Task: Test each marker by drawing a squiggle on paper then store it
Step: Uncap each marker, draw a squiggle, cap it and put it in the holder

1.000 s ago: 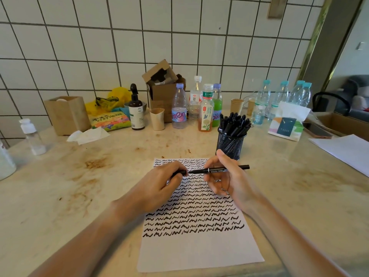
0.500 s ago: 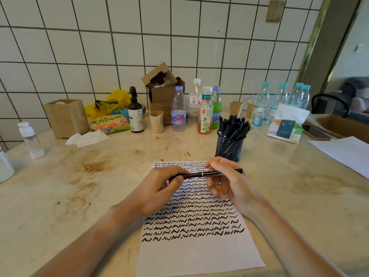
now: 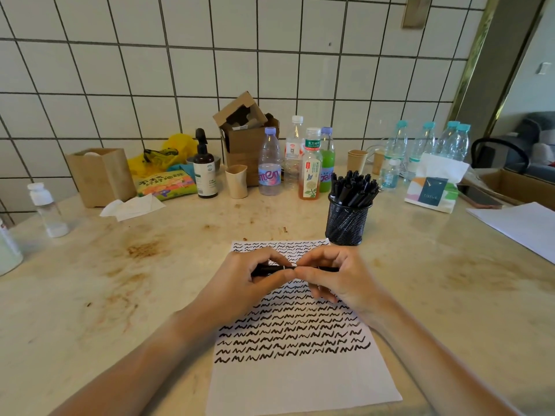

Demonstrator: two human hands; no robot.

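Both hands, left hand (image 3: 240, 279) and right hand (image 3: 336, 277), now meet gripping the black marker (image 3: 271, 269) above the squiggle-covered paper (image 3: 300, 382), its cap apparently pushed back on, ready for the mesh holder (image 3: 347, 225).

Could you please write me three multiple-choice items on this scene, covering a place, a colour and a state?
1. Where does the mesh cup stand? A) beyond the paper's far right corner B) on the paper C) left of the wooden box
2. What colour are the squiggles? A) red B) black C) green
3. How is the marker held? A) lying loose B) one hand only C) left hand and right hand both grip it

Answers: A, it stands on the counter there; B, dark ink rows; C, fingers of both curl round it.
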